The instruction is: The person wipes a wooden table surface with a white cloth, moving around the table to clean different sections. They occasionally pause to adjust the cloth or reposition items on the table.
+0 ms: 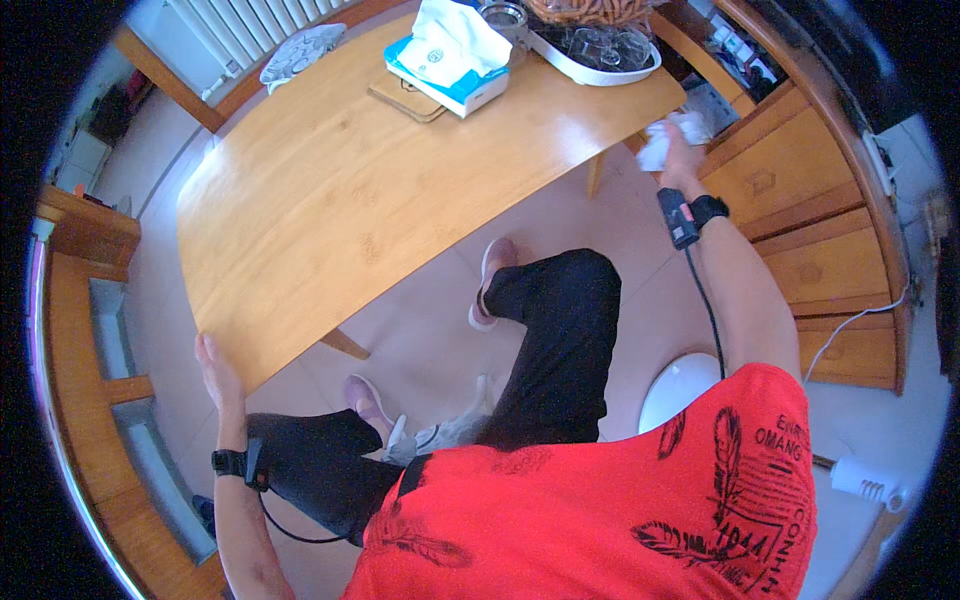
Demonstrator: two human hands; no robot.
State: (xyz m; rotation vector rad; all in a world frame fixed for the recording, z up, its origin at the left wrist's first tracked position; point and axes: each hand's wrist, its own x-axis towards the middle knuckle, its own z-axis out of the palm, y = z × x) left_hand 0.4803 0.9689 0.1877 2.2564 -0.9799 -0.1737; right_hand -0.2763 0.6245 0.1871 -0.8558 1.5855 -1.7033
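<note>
My right hand (684, 161), slightly blurred, holds a crumpled white tissue or cloth (657, 147). It is just off the right end of a light wooden table (322, 225), in front of a wooden drawer cabinet (784, 176). At the table's near left corner, my left hand (220, 371) rests against the edge. Some of its fingers are hidden, so I cannot tell whether it grips the wood. A blue and white tissue pack (480, 94) with a tissue pulled up sits partly on wooden coasters or thin boards (397, 97) near the far side.
Beside the tissue pack are a glass jar (504, 21) and a white tray (592, 77) holding glassware, with a woven basket (585, 9) behind. A patterned seat cushion (304, 52) stands beyond the table. Table legs (346, 343) and my feet are below. Cables run from both wrist devices.
</note>
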